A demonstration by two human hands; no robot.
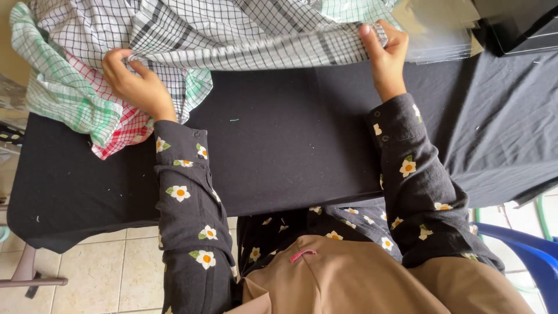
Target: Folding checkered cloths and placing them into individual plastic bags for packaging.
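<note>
Checked cloth (232, 35) stretched along the far edge of the black-covered table (279, 151)
Left hand (136, 81) pinches a gathered fold between thumb and fingers; right hand (386, 55) nips the cloth's edge, fingers pressed together. Held apart, likely keeping the hem taut. More checked cloths, green (64, 96) and red (125, 134), heaped at the far left corner; clear plastic sheets (436, 29) far right

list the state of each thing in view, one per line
black-checked white cloth: stretched by its edge between both hands, partly bunched
left hand: closed, pinching the cloth edge
right hand: closed, gripping the cloth edge
green and red checked cloths: crumpled in a pile at the table's left
black table cover: spread flat, with specks of lint
clear plastic sheets: stacked flat at the far right
</note>
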